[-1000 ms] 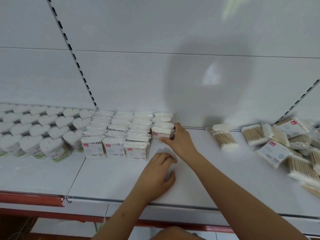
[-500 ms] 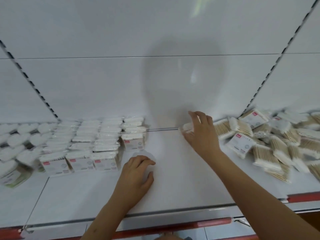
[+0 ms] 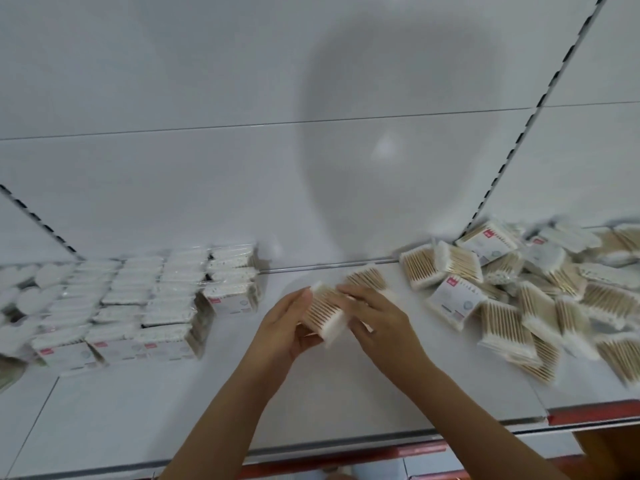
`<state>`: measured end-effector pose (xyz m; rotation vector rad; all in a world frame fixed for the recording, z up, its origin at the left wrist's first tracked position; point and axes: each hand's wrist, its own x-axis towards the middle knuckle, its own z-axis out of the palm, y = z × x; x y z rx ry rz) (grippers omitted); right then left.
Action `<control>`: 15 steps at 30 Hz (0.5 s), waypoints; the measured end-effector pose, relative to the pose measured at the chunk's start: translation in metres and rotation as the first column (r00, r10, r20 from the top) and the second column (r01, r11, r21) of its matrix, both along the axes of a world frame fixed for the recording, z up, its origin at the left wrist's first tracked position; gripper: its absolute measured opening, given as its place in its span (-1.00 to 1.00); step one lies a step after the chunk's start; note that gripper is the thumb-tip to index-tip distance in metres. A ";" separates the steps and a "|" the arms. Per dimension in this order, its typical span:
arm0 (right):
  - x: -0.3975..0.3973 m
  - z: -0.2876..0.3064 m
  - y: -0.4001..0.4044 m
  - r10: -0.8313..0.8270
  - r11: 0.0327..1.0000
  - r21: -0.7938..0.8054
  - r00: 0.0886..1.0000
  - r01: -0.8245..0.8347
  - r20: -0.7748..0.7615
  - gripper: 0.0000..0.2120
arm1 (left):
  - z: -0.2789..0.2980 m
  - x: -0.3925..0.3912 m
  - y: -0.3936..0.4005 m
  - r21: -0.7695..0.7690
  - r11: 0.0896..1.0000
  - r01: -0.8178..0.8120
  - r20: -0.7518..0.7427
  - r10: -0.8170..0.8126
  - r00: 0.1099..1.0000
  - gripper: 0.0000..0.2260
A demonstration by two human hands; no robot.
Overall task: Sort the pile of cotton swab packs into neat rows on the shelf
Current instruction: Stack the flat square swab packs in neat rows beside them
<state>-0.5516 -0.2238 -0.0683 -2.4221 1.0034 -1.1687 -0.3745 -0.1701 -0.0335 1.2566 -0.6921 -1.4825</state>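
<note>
Swab packs [image 3: 325, 311] sit mid-shelf between both our hands: left hand [image 3: 289, 327] gripping one, right hand [image 3: 375, 318] curled on another behind. We reckon they go next to the short fourth row [image 3: 232, 282]. Bare shelf [image 3: 311, 393] ahead gives room; the pile [image 3: 540, 292] waits right, near the front edge.

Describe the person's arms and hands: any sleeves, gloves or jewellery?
Both forearms are bare to the frame edge, with no sleeves visible. The left hand and right hand are ungloved; no rings, watch or bracelets show, though the picture is somewhat blurred.
</note>
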 end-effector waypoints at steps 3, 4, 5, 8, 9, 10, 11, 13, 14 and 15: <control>-0.005 0.003 -0.006 0.031 0.959 0.277 0.992 -0.065 0.124 -0.44 | -0.003 -0.001 0.004 0.066 0.997 0.027 -0.052 -0.024 0.998 -0.57; -0.006 0.005 -0.007 -0.022 0.939 0.341 0.984 -0.040 0.174 -0.43 | -0.005 -0.002 0.006 0.084 0.996 0.023 -0.088 -0.016 0.996 -0.57; -0.008 0.007 -0.008 -0.082 0.926 0.377 0.974 -0.003 0.210 -0.45 | -0.006 -0.003 0.007 0.093 0.996 0.005 -0.128 0.007 0.992 -0.58; -0.021 -0.001 -0.020 -0.186 0.954 0.246 0.982 0.173 0.031 -0.50 | -0.007 -0.006 0.010 0.095 0.991 -0.090 -0.220 0.109 0.969 -0.60; -0.028 -0.008 -0.026 -0.194 0.958 0.190 0.974 0.213 -0.114 -0.44 | -0.007 -0.006 0.010 0.097 0.989 -0.114 -0.241 0.134 0.961 -0.61; -0.035 -0.014 -0.033 -0.194 0.953 0.180 0.946 0.245 -0.260 -0.34 | -0.007 -0.006 0.010 0.099 0.987 -0.126 -0.266 0.148 0.953 -0.64; -0.040 -0.019 -0.038 -0.186 0.935 0.217 0.909 0.280 -0.373 -0.26 | -0.007 -0.006 0.011 0.104 0.986 -0.128 -0.287 0.153 0.946 -0.65; -0.043 -0.026 -0.042 -0.176 0.913 0.260 0.878 0.315 -0.445 -0.22 | -0.007 -0.007 0.013 0.096 0.990 -0.106 -0.293 0.130 0.947 -0.58; -0.042 -0.029 -0.042 -0.193 0.926 0.222 0.887 0.307 -0.419 -0.27 | -0.006 -0.008 0.014 0.087 0.991 -0.098 -0.287 0.119 0.950 -0.54; -0.040 -0.031 -0.041 -0.210 0.941 0.169 0.899 0.292 -0.385 -0.33 | -0.007 -0.009 0.016 0.080 0.992 -0.095 -0.283 0.114 0.952 -0.52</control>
